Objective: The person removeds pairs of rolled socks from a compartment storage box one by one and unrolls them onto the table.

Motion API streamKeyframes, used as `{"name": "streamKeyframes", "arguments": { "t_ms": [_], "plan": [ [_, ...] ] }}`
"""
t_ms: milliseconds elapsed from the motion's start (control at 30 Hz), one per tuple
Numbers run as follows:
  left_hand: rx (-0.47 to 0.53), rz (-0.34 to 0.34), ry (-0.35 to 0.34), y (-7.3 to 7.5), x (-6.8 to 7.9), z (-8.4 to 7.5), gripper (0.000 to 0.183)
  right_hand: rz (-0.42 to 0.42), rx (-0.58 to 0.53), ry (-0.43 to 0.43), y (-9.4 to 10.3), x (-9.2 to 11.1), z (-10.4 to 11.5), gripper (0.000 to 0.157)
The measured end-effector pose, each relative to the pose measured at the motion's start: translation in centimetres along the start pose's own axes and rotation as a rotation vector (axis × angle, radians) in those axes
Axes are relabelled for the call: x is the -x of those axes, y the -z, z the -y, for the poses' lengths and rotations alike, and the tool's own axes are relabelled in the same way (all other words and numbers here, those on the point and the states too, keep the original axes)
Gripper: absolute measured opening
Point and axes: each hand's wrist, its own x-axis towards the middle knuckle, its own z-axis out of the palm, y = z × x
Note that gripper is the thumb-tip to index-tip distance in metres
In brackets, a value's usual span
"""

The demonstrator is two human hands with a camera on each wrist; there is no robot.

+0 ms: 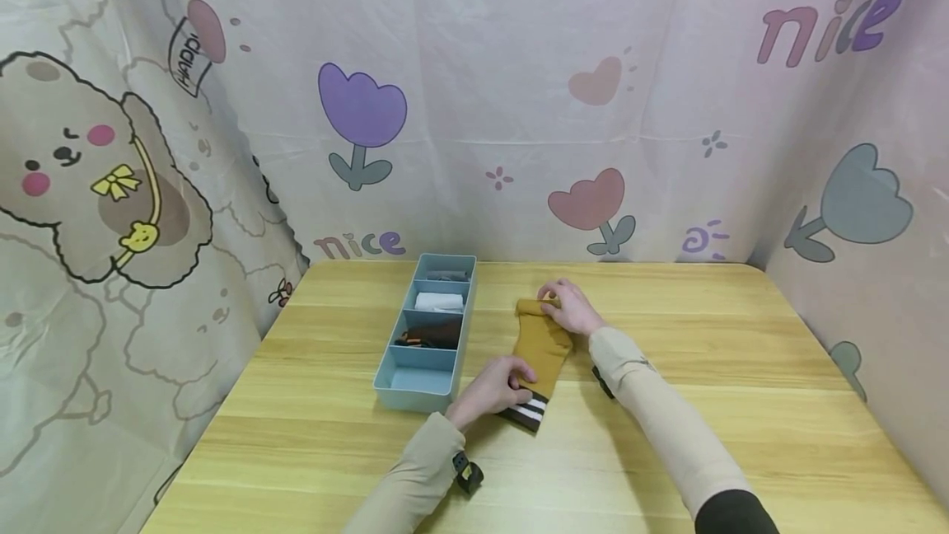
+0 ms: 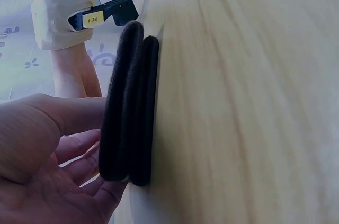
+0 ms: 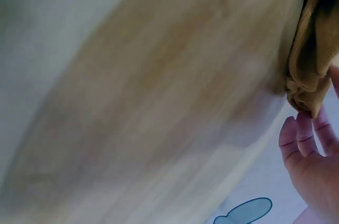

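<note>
A pair of mustard-yellow socks (image 1: 543, 350) lies flat in one stack on the table, its black cuffs with white stripes (image 1: 528, 411) toward the near side. My left hand (image 1: 494, 388) holds the stack by its left edge just above the cuffs. In the left wrist view the black cuff ends (image 2: 130, 113) show as layers one over the other, with the thumb on the upper face. At the far end, the toe part is folded over, and my right hand (image 1: 571, 307) grips that fold. The right wrist view shows fingertips (image 3: 304, 128) against the bunched yellow fabric (image 3: 312, 70).
Left of the socks stands a long blue-grey box (image 1: 415, 399) with compartments. Its back three hold a dark grey item (image 1: 447, 276), a white folded cloth (image 1: 439, 302) and a brown bundle (image 1: 433, 334); the nearest compartment is bare. A printed curtain (image 1: 474, 105) hangs behind the wooden table (image 1: 311, 435).
</note>
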Motion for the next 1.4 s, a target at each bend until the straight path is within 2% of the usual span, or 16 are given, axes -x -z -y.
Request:
{"name": "streamKeyframes", "arguments": {
  "t_ms": [100,300,400,567,900,1133,1300,1400],
  "plan": [
    [-0.001,0.0,-0.004,-0.1,0.0,0.1,0.016,-0.002,-0.001,0.011,0.0,0.0,0.0,0.015],
    [0.003,-0.003,0.0,-0.1,0.0,0.1,0.016,0.06,-0.001,-0.03,0.3,-0.2,0.2,0.029],
    [0.002,-0.004,-0.001,-0.1,0.0,0.1,0.016,0.069,0.019,-0.046,0.3,-0.4,0.0,0.027],
    [-0.004,-0.004,0.0,0.0,0.0,0.2,0.017,0.032,0.032,-0.06,-0.1,-0.8,-0.3,0.021],
    [0.001,-0.004,-0.001,-0.1,-0.1,0.4,0.017,-0.023,0.032,-0.085,-0.8,-1.2,-0.4,0.024],
    [0.025,-0.004,0.002,-0.2,0.0,0.4,0.018,-0.098,0.071,-0.083,-1.1,-1.7,-0.5,0.012],
    [0.026,-0.005,0.004,-0.2,0.0,0.4,0.018,-0.093,0.098,-0.114,-1.0,-1.9,-0.2,0.005],
    [0.022,-0.006,0.007,-0.3,0.1,0.4,0.018,-0.071,0.104,-0.136,-0.8,-1.9,-0.2,0.014]
  ]
}}
